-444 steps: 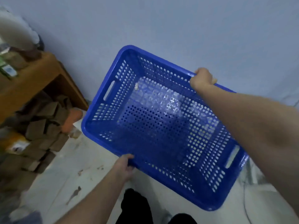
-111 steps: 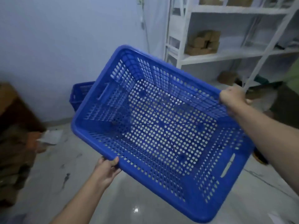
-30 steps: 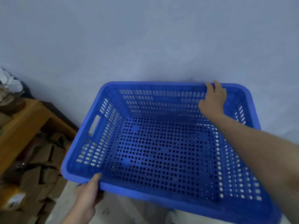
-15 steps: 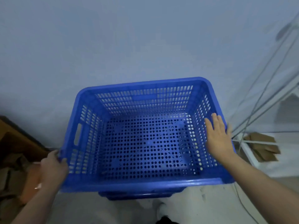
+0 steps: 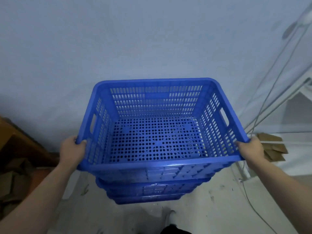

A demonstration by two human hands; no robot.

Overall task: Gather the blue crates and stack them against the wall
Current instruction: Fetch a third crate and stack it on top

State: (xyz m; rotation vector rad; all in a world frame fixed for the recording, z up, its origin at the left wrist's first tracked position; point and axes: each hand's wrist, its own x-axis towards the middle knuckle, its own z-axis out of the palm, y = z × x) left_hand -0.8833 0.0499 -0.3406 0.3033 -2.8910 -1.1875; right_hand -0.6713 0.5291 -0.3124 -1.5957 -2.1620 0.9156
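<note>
The left hand (image 5: 73, 149) is closed over the near left corner of the top crate's (image 5: 158, 132) rim, thumb hooked inside the rim and the other fingers (image 5: 80, 142) curled around the outside. The right hand (image 5: 251, 148) grips the near right corner of the same rim in much the same way, its fingers wrapped over the edge. Both forearms reach in from the bottom corners of the view.

The top crate is blue perforated plastic, open side up and empty, with slotted walls, a round-holed bottom and a handle cut-out in each short side. It sits nested in a stack of blue crates (image 5: 148, 191) standing on the floor (image 5: 211, 213); the rims of at least two lower crates show just under its near wall. The top crate looks roughly level. Its far long side faces the pale wall (image 5: 135, 39) and is close to it, though whether it touches cannot be told.

To the left of the stack, at the floor's left edge, stands a brown wooden piece of furniture (image 5: 18, 142) with cardboard pieces (image 5: 13, 181) piled below it. To the right, a white metal shelf frame (image 5: 278, 102) rises along the wall, with flat cardboard (image 5: 273, 147) on its low shelf, and a thin cable (image 5: 253, 205) trails across the floor
</note>
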